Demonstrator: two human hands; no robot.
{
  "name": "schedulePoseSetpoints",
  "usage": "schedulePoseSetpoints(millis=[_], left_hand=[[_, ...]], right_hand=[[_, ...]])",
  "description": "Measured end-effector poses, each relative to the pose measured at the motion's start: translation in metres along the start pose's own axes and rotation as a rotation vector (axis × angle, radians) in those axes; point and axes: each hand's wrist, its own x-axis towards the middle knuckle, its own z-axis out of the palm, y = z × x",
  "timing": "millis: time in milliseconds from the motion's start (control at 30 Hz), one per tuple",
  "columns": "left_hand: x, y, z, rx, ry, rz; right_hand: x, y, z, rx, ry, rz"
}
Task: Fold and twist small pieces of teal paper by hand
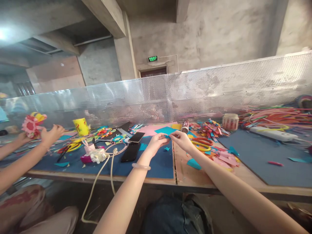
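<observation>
My left hand (156,141) and my right hand (181,139) meet over the table, fingers pinched together on a small piece of blue paper (167,136). Both hands hover just above the seam between the blue mat (159,165) and the bare wooden board (185,170). A clear bangle sits on my left wrist. A larger blue paper sheet (165,130) lies just behind my hands. Blue scraps (193,163) lie under my right forearm. Yellow-and-red scissors (201,144) rest right of my right hand.
Two dark phones (133,147) lie left of my hands, beside a white cable and charger (97,156). A co-worker's hands (50,135) at the left hold a paper flower. A yellow cup (81,126), a glue bottle (185,126), a tape roll (230,121), paper strips and a power strip (273,133) crowd the table. A perforated metal screen runs along the back.
</observation>
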Motion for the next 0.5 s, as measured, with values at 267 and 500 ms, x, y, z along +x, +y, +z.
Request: schedulePoseSetpoints(millis=[267,500], left_hand=[[0.0013,-0.0013,0.0,0.013,0.042,-0.019],[0.0013,-0.0012,-0.0007,0.029,0.041,-0.034]], right_hand=[[0.0014,0.0032,0.0002,0.086,0.007,0.022],[0.0012,0.0042,-0.0007,0.101,-0.014,0.055]])
